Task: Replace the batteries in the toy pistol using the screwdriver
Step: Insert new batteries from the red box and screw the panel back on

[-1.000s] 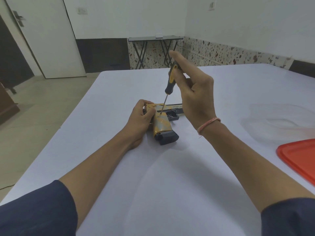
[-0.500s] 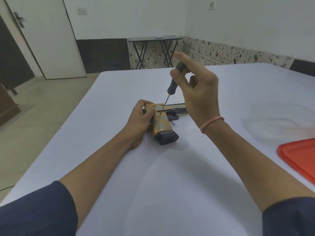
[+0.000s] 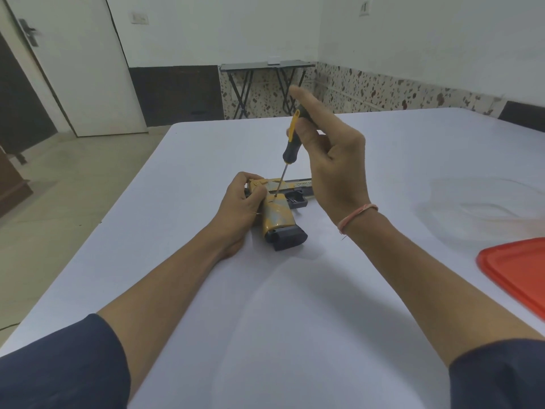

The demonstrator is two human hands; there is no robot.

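Note:
A yellow and grey toy pistol (image 3: pixel 277 215) lies on its side on the white table (image 3: pixel 265 305), barrel pointing right, its dark magazine base nearest me. My left hand (image 3: pixel 240 202) grips the pistol's rear end and holds it down. My right hand (image 3: pixel 327 160) pinches the black and yellow handle of a small screwdriver (image 3: pixel 287 146) between thumb and fingers. The screwdriver stands nearly upright, its thin shaft reaching down to the top of the pistol's grip, where the tip touches.
A red lid (image 3: pixel 519 276) lies at the table's right edge, with a clear plastic container (image 3: pixel 483 208) behind it. A small folding table (image 3: pixel 265 69) stands against the far wall. A white door (image 3: pixel 79 63) is at the back left.
My right hand has turned the screwdriver handle between its fingers, so the yellow stripe shows again. The tip stays on the pistol's grip and my left hand has not moved.

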